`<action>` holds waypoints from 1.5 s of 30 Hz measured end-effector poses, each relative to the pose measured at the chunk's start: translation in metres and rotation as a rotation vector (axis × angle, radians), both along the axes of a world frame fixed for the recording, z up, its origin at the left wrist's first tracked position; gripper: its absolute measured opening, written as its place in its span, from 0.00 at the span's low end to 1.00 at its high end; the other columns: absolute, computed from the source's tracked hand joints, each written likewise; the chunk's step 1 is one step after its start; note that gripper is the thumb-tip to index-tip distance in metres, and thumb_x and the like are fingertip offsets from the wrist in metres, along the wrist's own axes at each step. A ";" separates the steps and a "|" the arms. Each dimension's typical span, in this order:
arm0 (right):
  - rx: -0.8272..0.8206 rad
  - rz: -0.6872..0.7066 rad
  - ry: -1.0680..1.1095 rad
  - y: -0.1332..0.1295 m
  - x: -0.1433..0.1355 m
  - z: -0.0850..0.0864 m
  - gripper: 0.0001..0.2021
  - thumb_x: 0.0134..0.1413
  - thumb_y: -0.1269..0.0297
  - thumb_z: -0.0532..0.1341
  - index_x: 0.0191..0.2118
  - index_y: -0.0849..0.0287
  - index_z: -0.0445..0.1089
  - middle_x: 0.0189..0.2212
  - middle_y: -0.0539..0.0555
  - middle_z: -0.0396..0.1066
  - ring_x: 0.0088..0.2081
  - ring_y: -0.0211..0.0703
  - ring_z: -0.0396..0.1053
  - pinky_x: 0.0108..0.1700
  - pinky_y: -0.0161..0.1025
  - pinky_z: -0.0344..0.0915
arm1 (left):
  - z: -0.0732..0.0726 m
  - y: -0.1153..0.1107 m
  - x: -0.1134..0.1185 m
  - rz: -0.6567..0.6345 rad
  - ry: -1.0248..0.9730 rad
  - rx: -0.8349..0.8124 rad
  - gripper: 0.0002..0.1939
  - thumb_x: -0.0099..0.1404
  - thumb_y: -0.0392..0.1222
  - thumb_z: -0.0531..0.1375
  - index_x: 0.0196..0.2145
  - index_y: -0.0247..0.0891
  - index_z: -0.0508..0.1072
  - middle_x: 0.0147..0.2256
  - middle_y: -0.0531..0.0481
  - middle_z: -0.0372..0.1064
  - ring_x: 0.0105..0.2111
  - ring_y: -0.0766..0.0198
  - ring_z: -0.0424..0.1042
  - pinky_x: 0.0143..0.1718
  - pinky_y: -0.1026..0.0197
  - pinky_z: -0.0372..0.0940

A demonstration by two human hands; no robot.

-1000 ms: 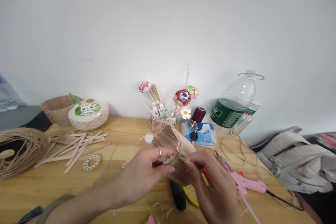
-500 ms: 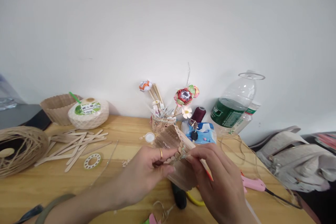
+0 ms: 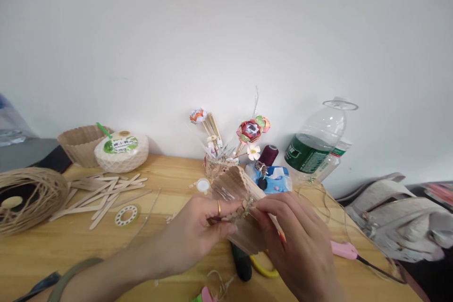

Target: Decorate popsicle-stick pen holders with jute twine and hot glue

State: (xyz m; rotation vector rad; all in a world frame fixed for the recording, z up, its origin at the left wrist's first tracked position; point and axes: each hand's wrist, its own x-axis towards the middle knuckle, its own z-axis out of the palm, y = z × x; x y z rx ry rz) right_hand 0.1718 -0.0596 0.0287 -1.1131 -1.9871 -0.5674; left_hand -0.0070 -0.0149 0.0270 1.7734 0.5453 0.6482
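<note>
My left hand, with a gold ring on it, grips the edge of a brown ribbed craft-stick container between thumb and fingers. The container is tilted, its inside partly showing. Along its near edge run small round wooden pieces and a thin glittery trim. My right hand pinches the glittery trim at that edge, thumb against fingers. Its palm and lower fingers hide part of the container's right side. Beneath the container lie a dark handle and a yellow loop.
Wooden craft sticks, a tape roll and a twine ball lie left. Behind stand a wrapped coconut and a pot of paper flowers. A large bottle and a pink corded tool are right.
The view has shifted slightly, so the scene sits a little further right. Both hands keep their hold on the container and trim, with only small finger movement.
</note>
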 end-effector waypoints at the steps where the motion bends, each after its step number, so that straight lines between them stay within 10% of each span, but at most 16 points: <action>1: 0.006 0.005 -0.009 0.000 0.000 0.000 0.07 0.57 0.74 0.56 0.30 0.57 0.63 0.23 0.49 0.69 0.25 0.38 0.65 0.28 0.37 0.59 | 0.001 0.000 0.000 -0.004 0.009 0.006 0.16 0.64 0.36 0.54 0.48 0.38 0.74 0.38 0.51 0.75 0.39 0.59 0.70 0.42 0.62 0.62; 13: -0.344 0.185 0.546 0.003 0.010 0.011 0.02 0.54 0.67 0.60 0.31 0.54 0.69 0.25 0.48 0.70 0.26 0.37 0.68 0.27 0.31 0.66 | -0.002 0.012 0.001 -0.081 -0.202 -0.495 0.14 0.49 0.34 0.61 0.35 0.37 0.80 0.31 0.50 0.77 0.32 0.62 0.71 0.37 0.62 0.62; 35: -0.674 0.351 0.615 0.005 -0.004 0.006 0.06 0.53 0.60 0.62 0.29 0.55 0.72 0.27 0.50 0.68 0.30 0.38 0.68 0.30 0.34 0.67 | -0.008 0.007 0.003 0.217 -0.122 -0.529 0.09 0.45 0.44 0.65 0.23 0.36 0.77 0.19 0.54 0.65 0.23 0.68 0.57 0.25 0.64 0.50; 45: -0.676 0.312 0.552 0.003 -0.003 0.007 0.07 0.54 0.65 0.60 0.26 0.56 0.69 0.25 0.49 0.67 0.29 0.38 0.67 0.30 0.34 0.65 | -0.003 0.007 0.001 0.062 -0.039 -0.428 0.11 0.50 0.45 0.61 0.22 0.34 0.73 0.17 0.58 0.55 0.18 0.72 0.49 0.21 0.64 0.42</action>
